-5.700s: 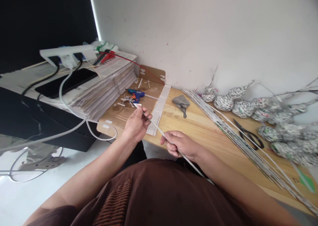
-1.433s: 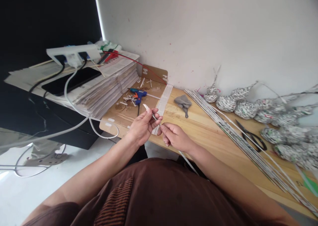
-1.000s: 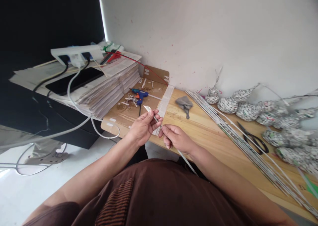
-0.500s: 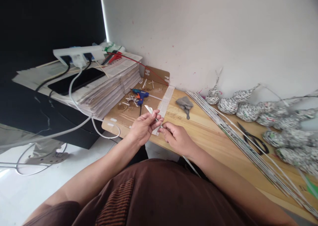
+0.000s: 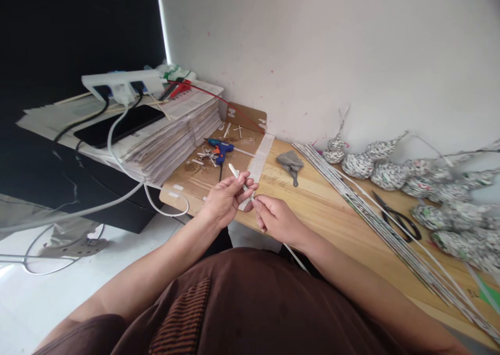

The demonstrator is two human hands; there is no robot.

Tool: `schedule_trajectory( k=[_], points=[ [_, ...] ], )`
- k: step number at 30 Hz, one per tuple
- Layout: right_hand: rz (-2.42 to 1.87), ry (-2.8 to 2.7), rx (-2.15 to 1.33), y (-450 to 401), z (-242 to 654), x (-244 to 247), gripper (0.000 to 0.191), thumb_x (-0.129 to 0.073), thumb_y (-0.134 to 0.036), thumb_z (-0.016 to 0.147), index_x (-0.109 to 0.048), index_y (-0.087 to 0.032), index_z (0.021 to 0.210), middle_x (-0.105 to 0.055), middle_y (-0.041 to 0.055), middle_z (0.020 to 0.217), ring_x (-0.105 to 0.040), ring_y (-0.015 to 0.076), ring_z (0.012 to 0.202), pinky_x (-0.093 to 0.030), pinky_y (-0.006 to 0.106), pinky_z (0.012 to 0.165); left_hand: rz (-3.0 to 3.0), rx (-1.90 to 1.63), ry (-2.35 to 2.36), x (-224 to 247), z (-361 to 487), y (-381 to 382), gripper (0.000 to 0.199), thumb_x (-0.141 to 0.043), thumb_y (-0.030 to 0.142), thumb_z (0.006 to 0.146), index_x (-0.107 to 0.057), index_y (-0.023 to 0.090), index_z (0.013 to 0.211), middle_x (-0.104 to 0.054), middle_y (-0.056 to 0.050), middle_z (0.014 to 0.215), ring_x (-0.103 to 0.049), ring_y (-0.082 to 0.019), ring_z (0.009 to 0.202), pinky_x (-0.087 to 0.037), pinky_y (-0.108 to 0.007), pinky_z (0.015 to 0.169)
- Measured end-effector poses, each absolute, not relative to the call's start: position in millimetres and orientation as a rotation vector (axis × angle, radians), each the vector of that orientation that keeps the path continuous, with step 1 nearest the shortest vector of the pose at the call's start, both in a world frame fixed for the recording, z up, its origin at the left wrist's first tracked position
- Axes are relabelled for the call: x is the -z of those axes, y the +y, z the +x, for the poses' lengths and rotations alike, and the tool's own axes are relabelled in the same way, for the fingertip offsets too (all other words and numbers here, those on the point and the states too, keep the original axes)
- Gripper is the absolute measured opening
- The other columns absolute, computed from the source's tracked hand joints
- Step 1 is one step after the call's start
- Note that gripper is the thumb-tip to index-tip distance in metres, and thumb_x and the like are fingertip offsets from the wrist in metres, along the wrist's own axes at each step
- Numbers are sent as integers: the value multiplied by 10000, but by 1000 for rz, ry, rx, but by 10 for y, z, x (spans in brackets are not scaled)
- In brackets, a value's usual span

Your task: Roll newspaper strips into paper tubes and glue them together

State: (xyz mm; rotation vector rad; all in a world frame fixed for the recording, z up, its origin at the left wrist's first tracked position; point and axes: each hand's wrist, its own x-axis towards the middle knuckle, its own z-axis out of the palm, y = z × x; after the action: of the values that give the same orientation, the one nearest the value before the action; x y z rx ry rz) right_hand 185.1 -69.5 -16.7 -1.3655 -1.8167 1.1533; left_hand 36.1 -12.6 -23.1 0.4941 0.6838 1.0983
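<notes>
A thin white rolled-paper stick [image 5: 233,169] pokes up past the fingers of my left hand [image 5: 227,196], which pinches it between thumb and fingertips. Just to the right, my right hand [image 5: 278,217] grips the same stick lower down, its thumb and forefinger closed on it. The stick's lower length comes out below my right wrist and runs down toward my lap. Both hands are held above the table's front edge, close together. Behind them a blue glue gun [image 5: 223,150] lies on a cardboard sheet [image 5: 183,182] with white paper scraps around it.
A tall newspaper stack [image 5: 183,131] at left carries a power strip [image 5: 125,81] and a phone [image 5: 119,126]. A grey rag [image 5: 289,163] lies mid-table. At right are a bundle of paper sticks [image 5: 363,209], black scissors [image 5: 404,225] and several woven paper gourds [image 5: 386,175].
The loose pointed flap at the stick's upper end now looks rolled into a narrow tube. My right hand's fingers have shifted slightly, with the lower fingers more visible.
</notes>
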Motion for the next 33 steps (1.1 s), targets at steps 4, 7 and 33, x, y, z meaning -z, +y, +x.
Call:
schedule_trajectory(
  k=[4,7,33],
  points=[
    [-1301,-1664,-1350,-667,1858,176,345,-372,-486,943,-551,-192,922,-473,-35,560,-470,108,471,-361,239,495,497,-1113,661,237,354,-104,105,-612,107,825,-677,89,905,-686,-65,780,-710,-157,770,-578,-195,706],
    [-1351,-1747,-1023,-661,1866,163,283,-504,-462,894,-554,-193,821,-498,-20,615,-465,102,544,-353,238,543,501,-1115,634,230,347,-97,107,-595,115,839,-673,90,908,-684,-59,773,-712,-168,790,-580,-213,730],
    [-1402,-1970,-703,-661,1838,110,222,-448,-337,940,-513,-203,774,-546,-16,632,-491,119,574,-308,253,579,467,-1172,704,260,375,-99,105,-584,161,861,-664,93,871,-662,-47,730,-703,-145,744,-578,-189,677]
  ],
)
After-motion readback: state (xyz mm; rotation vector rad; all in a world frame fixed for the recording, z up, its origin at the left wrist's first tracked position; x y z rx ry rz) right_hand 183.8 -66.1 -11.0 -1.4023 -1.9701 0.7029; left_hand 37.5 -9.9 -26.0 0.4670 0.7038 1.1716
